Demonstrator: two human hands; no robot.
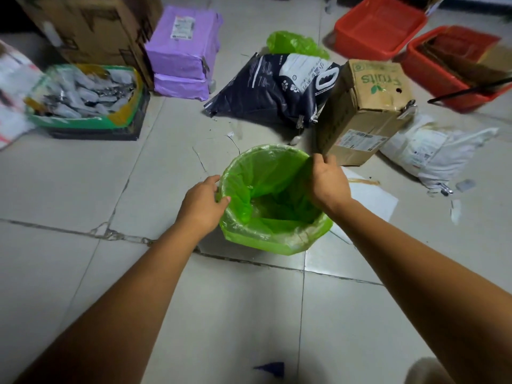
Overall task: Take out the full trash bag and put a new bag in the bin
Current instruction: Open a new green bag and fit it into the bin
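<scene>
Floor (249,314) of pale, cracked tiles fills the near ground, with a small dark blue scrap (270,368) lying on it close to the person. Beyond it both forearms reach out to the bin (303,235), which stands on the floor lined with a translucent green bag (266,176) whose edge is folded down over the rim. The left hand (203,202) pinches the bag's film at the left rim between thumb and curled fingers; the right hand (328,180) has its fingers curled over the film at the far right rim, gripping it. A white sheet (371,198) lies on the floor just right of the bin. Just behind the right hand stands a tilted cardboard box (368,106) printed "Fruits" in green, upside down, with a leaf mark; its shipping label is too small to read. Left of it slumps a dark sack (277,90) with white paw prints and characters too blurred to read, and a crumpled green plastic bag (296,44) lies behind the sack. A white parcel (435,151) lies right of the box. At far left a green-edged carton (83,123) holds silvery packets. Stacked purple parcels (182,48) carry an illegible white label. Two red baskets (379,26) sit at far right.
</scene>
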